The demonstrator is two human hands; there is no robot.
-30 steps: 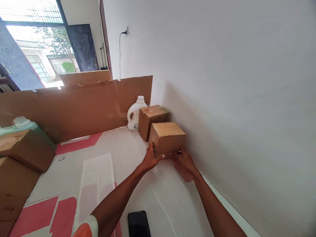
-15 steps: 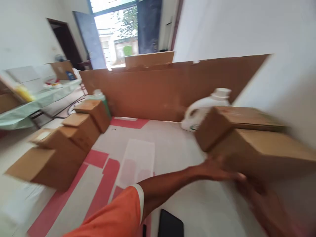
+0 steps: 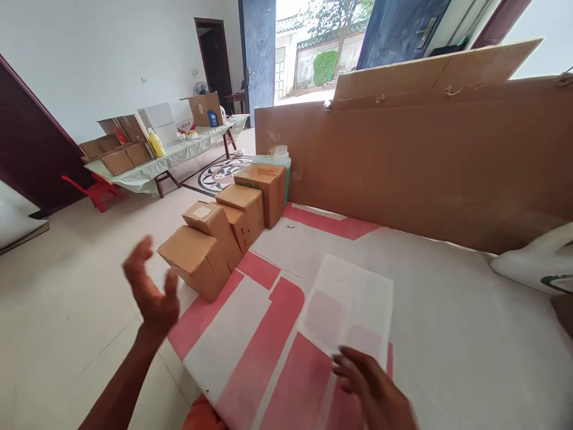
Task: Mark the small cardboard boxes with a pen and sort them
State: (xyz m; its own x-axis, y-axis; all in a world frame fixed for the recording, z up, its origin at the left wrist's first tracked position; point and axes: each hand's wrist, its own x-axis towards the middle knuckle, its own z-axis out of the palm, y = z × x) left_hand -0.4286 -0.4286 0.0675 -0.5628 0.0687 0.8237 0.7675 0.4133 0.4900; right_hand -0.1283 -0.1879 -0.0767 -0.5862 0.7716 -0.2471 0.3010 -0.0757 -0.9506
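At the far left of the frame a dark red door leaf (image 3: 27,143) is standing against the white wall, and a red plastic stool (image 3: 96,190) is sitting on the pale floor beside a long table (image 3: 147,173) draped in light green cloth, which is carrying cardboard boxes and a yellow bottle (image 3: 156,143). Lower left of centre, the person's left hand (image 3: 152,292) is hanging in the air with the palm turned inward and the fingers spread and loosely curled, gripping nothing; it is hovering just left of the nearest cardboard box (image 3: 194,261), close to it but not touching. That box is lying at the near end of a row of sealed cardboard boxes (image 3: 237,206) running up toward the centre of the frame along the edge of a white and red printed sheet (image 3: 277,310), and a pale green jug with a white cap (image 3: 275,161) is standing behind the farthest box. Along the bottom, right of centre, the right hand (image 3: 373,388) is hovering over the sheet, fingers apart and slightly bent, holding nothing. Across the upper right a tall cardboard sheet (image 3: 412,155) is standing on edge, and at the right edge a white jug (image 3: 537,266) is lying partly out of view.
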